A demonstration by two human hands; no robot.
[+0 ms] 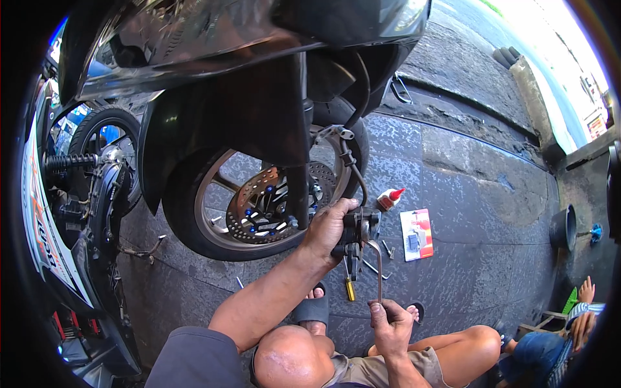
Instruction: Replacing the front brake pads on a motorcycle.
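My left hand is wrapped round a black brake caliper, which hangs from its hose beside the front wheel of a motorcycle. My right hand grips the lower end of a long metal bar. Its curved upper end meets the caliper's right side; whether it is a spanner or a lever I cannot tell. Behind my left hand is the drilled brake disc with blue bolts. On the floor below the caliper lie a yellow-handled screwdriver and a hex key.
A red-capped bottle and a carded pack of brake pads are on the floor to the right. The dark fairing hangs overhead. Another motorcycle stands left. A black bucket and a seated person are at far right.
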